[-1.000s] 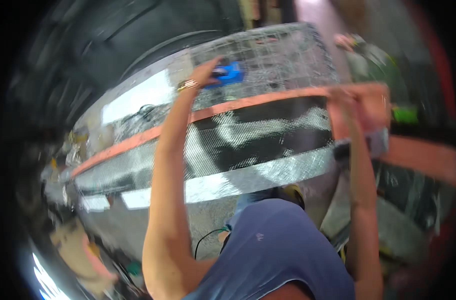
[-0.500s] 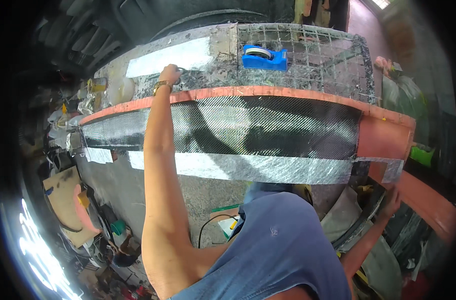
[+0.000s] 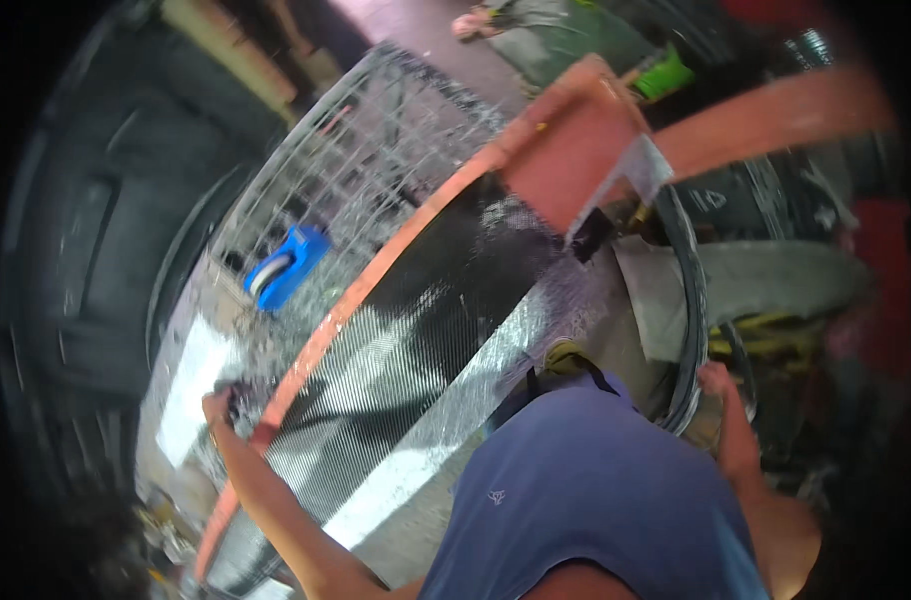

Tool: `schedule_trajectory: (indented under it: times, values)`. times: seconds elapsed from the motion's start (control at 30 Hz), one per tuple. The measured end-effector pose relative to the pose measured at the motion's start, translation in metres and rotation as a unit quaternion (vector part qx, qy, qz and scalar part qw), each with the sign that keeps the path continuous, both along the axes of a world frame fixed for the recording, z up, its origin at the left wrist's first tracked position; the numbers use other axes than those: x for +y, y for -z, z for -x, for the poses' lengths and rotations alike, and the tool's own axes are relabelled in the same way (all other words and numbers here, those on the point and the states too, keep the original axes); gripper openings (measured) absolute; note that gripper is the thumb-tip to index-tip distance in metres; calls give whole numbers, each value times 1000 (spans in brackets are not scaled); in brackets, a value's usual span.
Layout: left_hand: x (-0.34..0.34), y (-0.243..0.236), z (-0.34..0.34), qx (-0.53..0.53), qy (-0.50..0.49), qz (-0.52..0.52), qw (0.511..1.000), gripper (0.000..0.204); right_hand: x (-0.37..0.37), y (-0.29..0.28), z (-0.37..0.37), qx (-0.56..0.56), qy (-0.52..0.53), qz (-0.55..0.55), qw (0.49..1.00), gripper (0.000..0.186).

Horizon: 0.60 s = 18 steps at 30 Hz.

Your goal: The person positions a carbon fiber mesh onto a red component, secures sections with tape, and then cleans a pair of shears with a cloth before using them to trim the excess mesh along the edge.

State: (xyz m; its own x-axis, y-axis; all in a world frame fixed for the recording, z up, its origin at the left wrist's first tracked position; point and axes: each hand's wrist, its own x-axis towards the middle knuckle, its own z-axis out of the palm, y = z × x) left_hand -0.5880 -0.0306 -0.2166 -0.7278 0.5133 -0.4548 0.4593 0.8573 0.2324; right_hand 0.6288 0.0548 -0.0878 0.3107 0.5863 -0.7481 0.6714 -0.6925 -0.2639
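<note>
My left hand is closed at the edge of a white sheet on the worktable. Something small and dark sits at its fingers, too blurred to name. Below that arm lies a long orange mould lined with black woven fibre cloth. A strip of whitish fibre mat hangs along its near edge. My right hand is out to the right beside a dark curved strip; its fingers are smeared, and I cannot tell whether it touches the strip.
A blue tape dispenser stands on the table beyond the mould, near a wire grid. Another orange curved piece extends at the far right. Grey sheets and a bright green item lie on the right side.
My view has swung to the right, so the table and mould now slant across it. My right hand has moved away from the mould's right end toward the dark curved strip.
</note>
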Motion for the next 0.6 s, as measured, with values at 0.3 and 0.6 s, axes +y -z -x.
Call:
schedule_trajectory:
  times: [0.3, 0.6]
  values:
    - [-8, -104, 3, 227, -6, -100, 969, 37, 74, -13, 80, 68, 98, -46, 992, 20]
    - [-64, -337, -204, 160, -233, -583, 762, 18, 223, -106, 292, 409, -254, -9, 876, 24]
